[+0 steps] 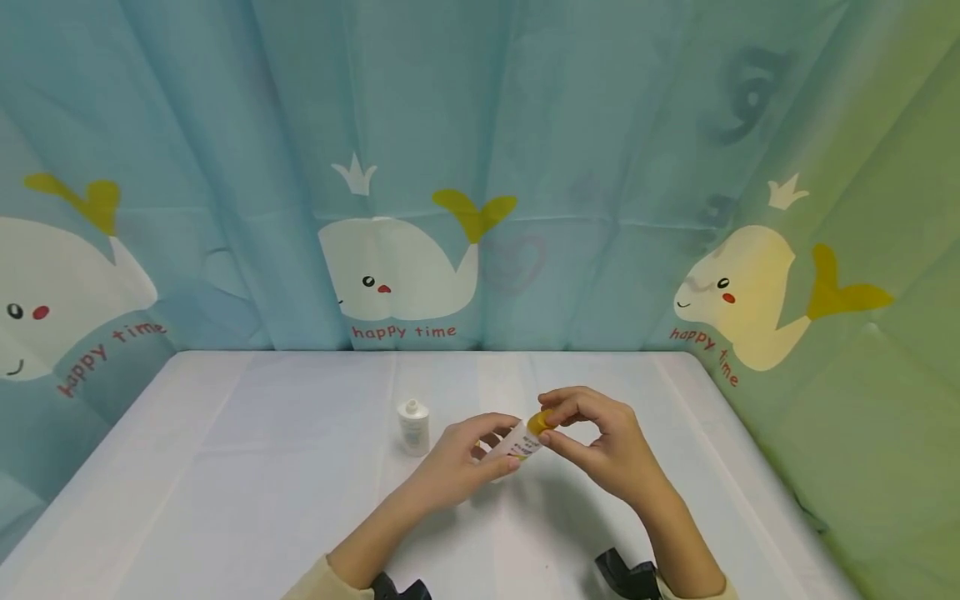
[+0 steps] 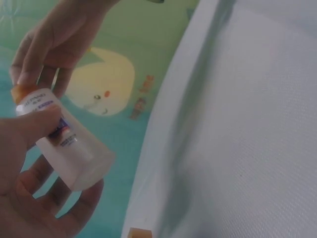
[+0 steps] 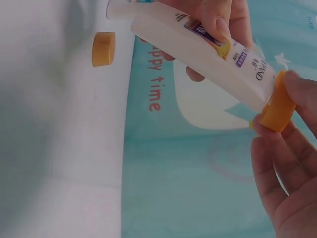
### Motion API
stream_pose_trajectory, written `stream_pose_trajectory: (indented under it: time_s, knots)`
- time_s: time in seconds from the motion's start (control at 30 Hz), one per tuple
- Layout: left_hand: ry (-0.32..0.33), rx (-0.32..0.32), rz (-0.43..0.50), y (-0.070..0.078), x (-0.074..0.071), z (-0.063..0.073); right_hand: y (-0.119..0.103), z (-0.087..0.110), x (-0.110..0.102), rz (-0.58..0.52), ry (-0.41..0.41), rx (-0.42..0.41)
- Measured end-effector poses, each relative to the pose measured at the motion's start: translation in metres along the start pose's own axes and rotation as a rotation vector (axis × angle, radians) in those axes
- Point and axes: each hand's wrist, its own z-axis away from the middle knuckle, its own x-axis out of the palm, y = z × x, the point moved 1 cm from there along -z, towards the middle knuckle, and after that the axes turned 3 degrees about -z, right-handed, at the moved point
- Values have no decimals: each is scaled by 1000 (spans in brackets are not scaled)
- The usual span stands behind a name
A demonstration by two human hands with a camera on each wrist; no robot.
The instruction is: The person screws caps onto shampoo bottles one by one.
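Tilted above the table, a white plastic bottle point(image 1: 516, 443) with a printed label is gripped by my left hand point(image 1: 459, 467), thumb across its front. At its upper end is an orange screw cap point(image 3: 279, 102), pinched between thumb and fingers of my right hand point(image 1: 603, 437). Whether the cap is seated or loose on the neck I cannot tell. A second white bottle point(image 1: 414, 429) stands upright and uncapped on the table, left of my hands. Another orange cap point(image 3: 103, 49) lies on the table in the right wrist view; the left hand largely hides it from the head view.
The white-covered table point(image 1: 285, 467) spreads out beneath both hands. Behind it and to the right hangs a blue-green curtain point(image 1: 585, 275) printed with whales. Black wrist mounts point(image 1: 628, 575) sit at the lower edge of the head view.
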Motion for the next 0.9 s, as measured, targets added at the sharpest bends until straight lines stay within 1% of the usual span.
stream_pose_trajectory:
  time_s: [0.2, 0.37, 0.53, 0.67, 0.9]
  knots:
    - [12, 3, -12, 1, -2, 1, 1, -1, 0, 10, -1, -5]
    - [28, 1, -16, 1, -4, 0, 1, -1, -1, -7, -4, 5]
    - [39, 0, -21, 0, -6, 0, 0, -1, -2, -20, -20, -10]
    - [38, -6, -21, 0, -6, -1, 0, -1, -3, -33, -28, -15]
    - [27, -8, -21, -2, -4, 0, 2, -1, -3, -19, -22, -13]
